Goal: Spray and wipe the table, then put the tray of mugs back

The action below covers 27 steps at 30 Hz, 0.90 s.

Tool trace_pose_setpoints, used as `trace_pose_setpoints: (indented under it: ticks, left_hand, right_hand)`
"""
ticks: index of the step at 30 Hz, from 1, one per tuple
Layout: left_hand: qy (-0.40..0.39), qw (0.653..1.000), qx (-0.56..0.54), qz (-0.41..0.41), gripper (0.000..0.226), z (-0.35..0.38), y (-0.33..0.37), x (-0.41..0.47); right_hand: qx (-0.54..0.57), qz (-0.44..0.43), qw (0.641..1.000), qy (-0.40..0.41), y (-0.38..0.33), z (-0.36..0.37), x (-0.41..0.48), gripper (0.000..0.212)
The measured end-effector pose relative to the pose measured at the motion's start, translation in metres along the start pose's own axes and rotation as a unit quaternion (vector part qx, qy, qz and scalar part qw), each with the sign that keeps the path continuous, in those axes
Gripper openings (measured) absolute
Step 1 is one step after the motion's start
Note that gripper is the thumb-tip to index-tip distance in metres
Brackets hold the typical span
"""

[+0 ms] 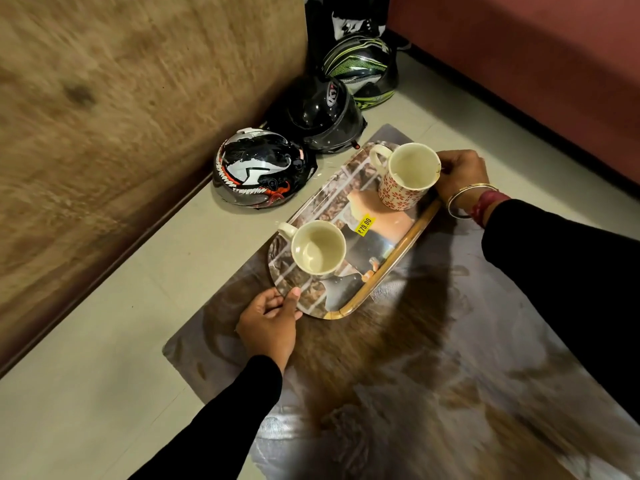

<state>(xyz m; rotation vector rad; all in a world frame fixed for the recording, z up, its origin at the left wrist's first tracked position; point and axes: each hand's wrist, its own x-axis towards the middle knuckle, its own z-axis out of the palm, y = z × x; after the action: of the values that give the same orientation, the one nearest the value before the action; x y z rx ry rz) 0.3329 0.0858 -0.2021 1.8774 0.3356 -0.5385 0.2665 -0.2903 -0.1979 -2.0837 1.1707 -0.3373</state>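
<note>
An oval printed tray (391, 247) with a tan rim and a yellow price sticker is over a floor mat. Two empty cream mugs stand on it: a plain-looking one (318, 248) at the near end and one with a red flower pattern (408, 174) at the far end. My left hand (270, 320) grips the tray's near end, thumb on the rim. My right hand (462, 171), with bangles at the wrist, holds the far end behind the patterned mug; its fingers are partly hidden by the mug.
Three motorcycle helmets sit on the pale tiled floor beside the tray: a black, white and red one (259, 168), a black one (315, 114), a green-striped one (362, 69). A wooden panel (121, 116) fills the left. A reddish sofa base (536, 64) runs at right. The grey-brown mat (415, 375) lies below.
</note>
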Motion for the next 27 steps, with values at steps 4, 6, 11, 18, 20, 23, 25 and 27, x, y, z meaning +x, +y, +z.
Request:
trace_pose_setpoints:
  ticks: [4,6,11,18,20,23,25,27]
  left_hand:
    - [0.015,1.0,0.009,0.018,0.024,-0.001,-0.002,-0.005]
    - [0.029,0.999,0.004,0.03,0.016,-0.003,-0.003,-0.012]
    - [0.059,0.985,0.066,0.149,0.016,0.003,-0.01,-0.051]
    - [-0.176,0.857,0.287,0.391,0.06,0.033,-0.029,-0.133]
    - [-0.212,0.803,0.354,0.431,0.085,0.04,-0.035,-0.154]
    - [-0.243,0.709,0.445,0.49,0.112,0.048,-0.041,-0.197]
    - [-0.25,0.669,0.481,0.508,0.121,0.049,-0.046,-0.226]
    - [-0.258,0.642,0.505,0.515,0.127,0.049,-0.055,-0.256]
  right_hand:
    - [0.047,0.033,0.997,0.054,0.007,-0.001,-0.015,0.024]
    - [0.05,0.048,0.992,0.101,0.015,-0.008,-0.033,0.025]
    - [-0.041,-0.028,0.995,0.092,0.054,-0.035,-0.113,0.032]
    - [-0.162,-0.017,0.986,0.043,0.099,-0.074,-0.227,0.073]
    - [-0.17,0.017,0.984,0.044,0.11,-0.089,-0.263,0.083]
    - [-0.197,0.05,0.978,0.05,0.129,-0.118,-0.321,0.102]
    - [-0.214,0.062,0.973,0.055,0.14,-0.137,-0.361,0.113]
    - [-0.226,0.074,0.969,0.067,0.151,-0.155,-0.404,0.121]
